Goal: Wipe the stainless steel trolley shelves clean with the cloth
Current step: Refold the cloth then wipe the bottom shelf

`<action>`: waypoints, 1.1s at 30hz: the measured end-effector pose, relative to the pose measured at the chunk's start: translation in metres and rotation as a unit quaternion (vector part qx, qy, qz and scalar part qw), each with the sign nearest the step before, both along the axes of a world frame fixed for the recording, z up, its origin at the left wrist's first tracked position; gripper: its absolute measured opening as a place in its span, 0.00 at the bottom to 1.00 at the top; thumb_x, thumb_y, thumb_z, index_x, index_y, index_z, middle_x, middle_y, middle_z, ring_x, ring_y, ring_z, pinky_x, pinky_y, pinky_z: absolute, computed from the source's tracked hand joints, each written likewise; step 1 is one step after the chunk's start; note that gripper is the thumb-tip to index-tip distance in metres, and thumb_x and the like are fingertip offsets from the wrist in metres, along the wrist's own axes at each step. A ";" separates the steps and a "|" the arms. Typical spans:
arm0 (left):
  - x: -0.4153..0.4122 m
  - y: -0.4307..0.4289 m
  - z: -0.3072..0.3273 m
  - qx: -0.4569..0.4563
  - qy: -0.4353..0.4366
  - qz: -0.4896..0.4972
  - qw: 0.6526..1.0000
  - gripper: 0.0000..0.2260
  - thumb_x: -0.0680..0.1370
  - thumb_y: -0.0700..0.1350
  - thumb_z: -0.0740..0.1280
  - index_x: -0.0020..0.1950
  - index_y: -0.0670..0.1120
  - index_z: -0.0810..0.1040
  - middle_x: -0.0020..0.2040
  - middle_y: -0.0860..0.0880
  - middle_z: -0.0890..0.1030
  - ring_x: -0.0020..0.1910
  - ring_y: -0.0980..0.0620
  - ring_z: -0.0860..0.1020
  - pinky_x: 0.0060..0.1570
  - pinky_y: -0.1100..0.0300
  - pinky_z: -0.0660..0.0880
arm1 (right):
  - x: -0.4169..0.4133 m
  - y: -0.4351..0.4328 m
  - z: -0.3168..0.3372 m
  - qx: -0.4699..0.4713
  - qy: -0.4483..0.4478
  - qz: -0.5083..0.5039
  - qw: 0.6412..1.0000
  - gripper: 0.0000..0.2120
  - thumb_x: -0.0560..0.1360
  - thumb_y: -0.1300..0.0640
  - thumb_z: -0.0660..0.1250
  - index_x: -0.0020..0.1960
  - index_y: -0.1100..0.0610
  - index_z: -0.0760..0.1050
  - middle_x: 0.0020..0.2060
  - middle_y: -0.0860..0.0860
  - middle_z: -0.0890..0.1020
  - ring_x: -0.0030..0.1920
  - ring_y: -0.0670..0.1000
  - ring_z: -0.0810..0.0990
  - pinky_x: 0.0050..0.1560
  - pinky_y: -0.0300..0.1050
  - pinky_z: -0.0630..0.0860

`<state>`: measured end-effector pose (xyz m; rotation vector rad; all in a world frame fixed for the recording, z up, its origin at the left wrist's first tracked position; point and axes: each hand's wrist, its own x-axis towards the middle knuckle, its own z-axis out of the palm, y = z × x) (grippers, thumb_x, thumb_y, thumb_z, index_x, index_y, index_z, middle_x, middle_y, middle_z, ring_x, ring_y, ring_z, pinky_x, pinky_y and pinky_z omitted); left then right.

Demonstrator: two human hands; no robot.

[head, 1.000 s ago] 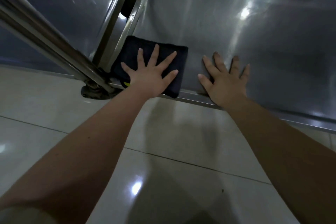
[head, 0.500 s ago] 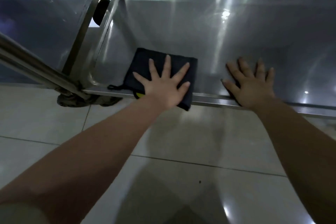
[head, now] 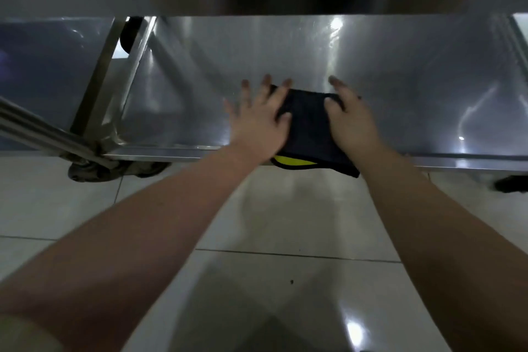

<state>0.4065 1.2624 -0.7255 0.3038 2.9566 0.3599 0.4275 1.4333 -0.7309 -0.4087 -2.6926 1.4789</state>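
Shelf [head: 185, 100] steel started at the leg [head: 125, 86] on my far left, above the caster [head: 85, 171], and ran off to the right, streaked with glare.

Left of centre, my left hand [head: 257, 123] lay flat with the fingers spread wide. Most of it was on bare metal, and only the thumb side touched the cloth [head: 308, 123].

That dark cloth sat folded at the middle of the shelf's front. Its near corner hung over the lip [head: 171, 153], showing a yellow underside above the floor [head: 285, 223].

My right hand [head: 354, 123] covered the cloth's right part with the thumb laid on top. I could not tell whether the hidden fingers pressed flat or hooked the far edge.

I judged that wiping this stretch well called for these things:
- Slide one whole palm onto the cloth, not just its edges, so the pressure is even.
- Pull the hanging corner back onto the steel so it cannot drag the cloth off.
- Make long overlapping strokes from the leg's corner to the right end.
- Reach to the back, then run along the lip.

Too light a press would probably have left smears, which are easy to miss in this glare.
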 end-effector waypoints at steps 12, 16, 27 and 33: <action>-0.015 0.012 -0.018 -0.066 0.015 -0.050 0.996 0.24 0.83 0.60 0.42 0.79 0.61 0.43 0.81 0.53 0.45 0.78 0.40 0.38 0.73 0.34 0.36 | -0.003 0.014 -0.029 0.382 -0.098 0.188 0.899 0.31 0.79 0.31 0.44 0.78 0.37 0.40 0.79 0.41 0.43 0.78 0.57 0.39 0.74 0.62 0.34; -0.014 0.045 -0.033 -0.049 -0.004 -0.075 0.996 0.24 0.82 0.61 0.44 0.79 0.63 0.43 0.81 0.54 0.43 0.78 0.41 0.38 0.72 0.32 0.37 | 0.019 0.133 -0.033 0.392 -0.121 0.129 0.903 0.32 0.78 0.30 0.48 0.78 0.36 0.43 0.79 0.41 0.46 0.79 0.57 0.43 0.76 0.60 0.39; -0.014 0.048 -0.047 -0.108 0.009 -0.076 0.991 0.27 0.80 0.65 0.43 0.78 0.64 0.39 0.81 0.54 0.40 0.78 0.41 0.37 0.70 0.30 0.37 | 0.019 0.134 -0.029 0.430 -0.142 0.149 0.879 0.29 0.78 0.30 0.46 0.74 0.29 0.37 0.79 0.44 0.41 0.77 0.64 0.38 0.73 0.68 0.37; -0.013 0.037 -0.044 -0.078 0.001 -0.067 0.995 0.25 0.82 0.61 0.44 0.79 0.61 0.43 0.81 0.55 0.43 0.79 0.44 0.41 0.72 0.34 0.37 | 0.011 0.077 -0.029 0.409 -0.088 0.229 0.879 0.31 0.76 0.27 0.45 0.76 0.31 0.39 0.79 0.41 0.40 0.78 0.59 0.35 0.73 0.65 0.32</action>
